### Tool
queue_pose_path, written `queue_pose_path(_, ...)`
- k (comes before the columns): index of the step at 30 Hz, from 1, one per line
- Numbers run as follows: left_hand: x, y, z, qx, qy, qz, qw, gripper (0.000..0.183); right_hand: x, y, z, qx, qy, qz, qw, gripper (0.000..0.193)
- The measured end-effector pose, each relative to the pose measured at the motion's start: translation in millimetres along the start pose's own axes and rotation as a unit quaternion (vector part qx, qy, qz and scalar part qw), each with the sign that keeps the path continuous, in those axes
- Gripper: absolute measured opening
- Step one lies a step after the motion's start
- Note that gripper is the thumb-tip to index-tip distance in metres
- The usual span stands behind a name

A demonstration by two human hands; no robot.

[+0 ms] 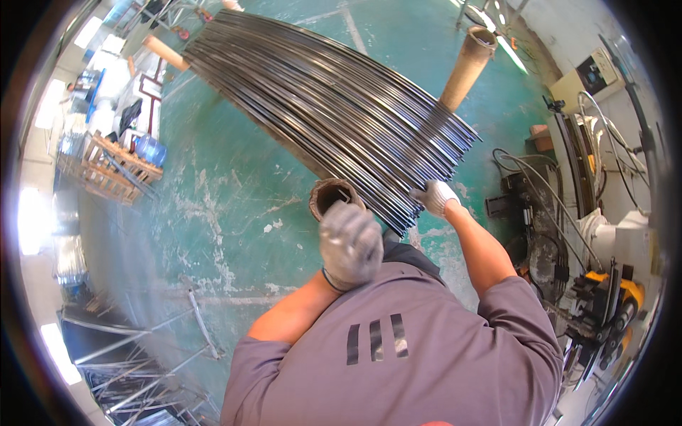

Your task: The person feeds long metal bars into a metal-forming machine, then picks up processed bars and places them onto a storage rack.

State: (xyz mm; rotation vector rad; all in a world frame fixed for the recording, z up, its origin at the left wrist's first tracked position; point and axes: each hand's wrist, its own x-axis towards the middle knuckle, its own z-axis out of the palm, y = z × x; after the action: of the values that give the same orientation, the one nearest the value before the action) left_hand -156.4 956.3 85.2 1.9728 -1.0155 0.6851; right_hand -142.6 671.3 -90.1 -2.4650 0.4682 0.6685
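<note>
A broad layer of long, dark, shiny metal tubes stretches from close in front of me to the far left, the tubes lying side by side. My right hand, in a pale work glove, is at the near ends of the tubes, its fingers closed at a tube end. Raised in front of my body, my left hand wears a grey glove and is smeared by motion, so its fingers do not show clearly. Behind it stands the open end of a brown cardboard tube, partly hidden by the glove.
Another upright cardboard tube rises along the right side of the metal tubes. Machinery with cables lines the right wall. A wooden crate with a blue water bottle stands left. Metal frames occupy the lower left.
</note>
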Motion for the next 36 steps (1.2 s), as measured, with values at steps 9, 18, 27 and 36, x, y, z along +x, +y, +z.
queue_pose_path(9,-107.0,-23.9,95.2,-0.379,-0.156,-0.524,0.747,0.022,-249.2,100.0,-30.5,-0.064,0.08,0.137,0.985,0.047)
queue_pose_path(18,-130.1,-50.0,169.9,-0.679,-0.015,-0.664,0.312,0.023,-367.0,135.3,50.7,-0.051,0.103,0.161,0.98,0.045)
queue_pose_path(27,-171.6,-4.3,191.2,-0.559,0.049,-0.74,0.372,0.02,-193.4,87.1,56.9,0.161,0.084,-0.076,0.98,0.039)
queue_pose_path(36,-159.9,22.6,187.1,-0.507,0.074,-0.757,0.406,0.018,18.0,56.9,114.1,-0.026,0.14,-0.035,0.989,0.024)
